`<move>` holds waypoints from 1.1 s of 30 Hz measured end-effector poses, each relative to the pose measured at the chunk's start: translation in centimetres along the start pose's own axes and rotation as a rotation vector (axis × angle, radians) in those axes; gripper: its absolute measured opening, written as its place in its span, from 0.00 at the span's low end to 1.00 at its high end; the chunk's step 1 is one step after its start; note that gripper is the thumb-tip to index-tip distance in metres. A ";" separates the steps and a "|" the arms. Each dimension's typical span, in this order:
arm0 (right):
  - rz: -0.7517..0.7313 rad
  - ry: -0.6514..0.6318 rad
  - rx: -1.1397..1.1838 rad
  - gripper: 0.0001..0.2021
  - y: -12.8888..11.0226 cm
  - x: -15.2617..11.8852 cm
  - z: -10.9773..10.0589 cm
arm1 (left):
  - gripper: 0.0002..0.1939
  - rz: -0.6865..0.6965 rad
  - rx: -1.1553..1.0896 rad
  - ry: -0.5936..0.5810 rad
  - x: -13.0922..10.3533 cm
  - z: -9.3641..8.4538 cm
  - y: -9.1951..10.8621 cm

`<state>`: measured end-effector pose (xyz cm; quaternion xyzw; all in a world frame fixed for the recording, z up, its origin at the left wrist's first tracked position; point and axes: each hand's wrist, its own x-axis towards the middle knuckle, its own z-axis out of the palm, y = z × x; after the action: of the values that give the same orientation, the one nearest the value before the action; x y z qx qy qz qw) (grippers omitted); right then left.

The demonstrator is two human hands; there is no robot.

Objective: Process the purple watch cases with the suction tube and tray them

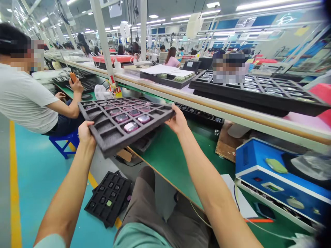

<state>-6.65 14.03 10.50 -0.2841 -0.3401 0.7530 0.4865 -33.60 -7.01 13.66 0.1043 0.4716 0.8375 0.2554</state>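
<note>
A black foam tray [113, 139] divided into square compartments is held up in the air between my two hands, tilted. My left hand [87, 133] grips its near left edge, thumb on top. On the far right corner, my right hand [178, 119] is closed with the thumb over the rim. Several compartments hold small rounded-square pieces with shiny faces and pinkish rims, like watch cases [131, 127]; those along the near left side hold nothing. The undersides of the fingers are hidden by the tray.
The green bench top [170, 151] lies below the tray. A blue machine [281, 182] stands on the right. More foam trays [110, 196] are stacked low by my knee. A co-worker [28, 93] sits at left, holding an orange-handled tool [73, 77]. A shelf [207, 103] carries other loaded trays.
</note>
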 end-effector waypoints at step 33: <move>-0.526 0.790 -0.453 0.39 6.4 -26.8 -24.0 | 0.33 -0.095 0.874 -0.790 -8.2 17.8 -21.0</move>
<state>17.90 -7.05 -6.50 -0.5494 -0.3448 0.3484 0.6767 -12.33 10.71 5.98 0.4827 0.6462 0.4510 0.3822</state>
